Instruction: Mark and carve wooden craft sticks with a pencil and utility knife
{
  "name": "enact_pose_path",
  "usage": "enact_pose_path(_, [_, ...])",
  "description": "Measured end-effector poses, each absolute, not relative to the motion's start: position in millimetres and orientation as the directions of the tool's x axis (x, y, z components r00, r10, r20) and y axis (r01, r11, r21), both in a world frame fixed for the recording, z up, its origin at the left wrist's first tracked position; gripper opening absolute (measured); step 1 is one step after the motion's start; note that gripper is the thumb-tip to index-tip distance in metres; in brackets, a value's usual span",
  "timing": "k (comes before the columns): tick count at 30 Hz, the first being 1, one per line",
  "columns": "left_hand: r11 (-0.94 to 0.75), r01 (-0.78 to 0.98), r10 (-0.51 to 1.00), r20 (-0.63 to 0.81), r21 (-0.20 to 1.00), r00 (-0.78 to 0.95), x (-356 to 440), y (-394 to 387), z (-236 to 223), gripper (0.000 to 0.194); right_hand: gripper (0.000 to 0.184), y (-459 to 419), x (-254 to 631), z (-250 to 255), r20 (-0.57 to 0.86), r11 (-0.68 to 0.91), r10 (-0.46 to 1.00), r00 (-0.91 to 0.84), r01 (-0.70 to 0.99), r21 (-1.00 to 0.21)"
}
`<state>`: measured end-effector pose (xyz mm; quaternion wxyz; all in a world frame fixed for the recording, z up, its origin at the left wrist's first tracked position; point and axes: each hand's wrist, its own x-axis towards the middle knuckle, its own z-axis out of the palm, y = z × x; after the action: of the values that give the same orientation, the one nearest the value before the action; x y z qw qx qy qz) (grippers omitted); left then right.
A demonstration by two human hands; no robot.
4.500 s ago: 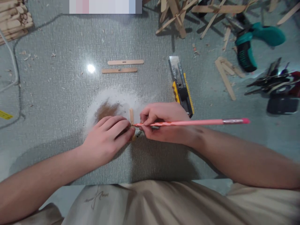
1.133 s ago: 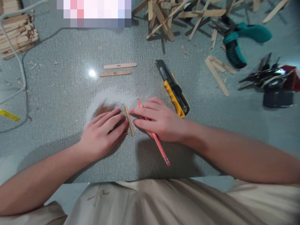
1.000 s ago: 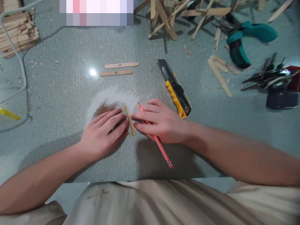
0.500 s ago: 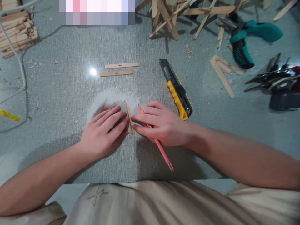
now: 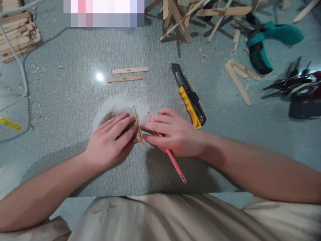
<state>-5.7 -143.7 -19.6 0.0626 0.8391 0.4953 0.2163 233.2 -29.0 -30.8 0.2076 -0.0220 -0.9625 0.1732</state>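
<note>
A grey tabletop (image 5: 82,53) with a fine, woven-looking texture fills most of the view, its front edge running nearly straight across the lower part. Below that edge, pale strips of a smooth surface (image 5: 72,209) show on both sides; whether they are floor cannot be told. A small, round white glare (image 5: 99,77) sits left of centre, and a cooler sheen lightens the right margin. A broad, dark shadow (image 5: 180,172) falls near the front edge, and the upper right corner is dim.

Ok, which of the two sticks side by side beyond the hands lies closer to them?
The darker stick, lower in view; the paler stick lies beyond it.
</note>
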Motion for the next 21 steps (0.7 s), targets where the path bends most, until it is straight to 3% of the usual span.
enact_pose_path(21, [-0.480, 0.789, 0.874, 0.281, 0.383, 0.396, -8.3, -142.6, -20.2, 0.025, 0.015, -29.0, 233.1, -32.8, 0.404, 0.909, 0.157, -0.901, -0.028, -0.415])
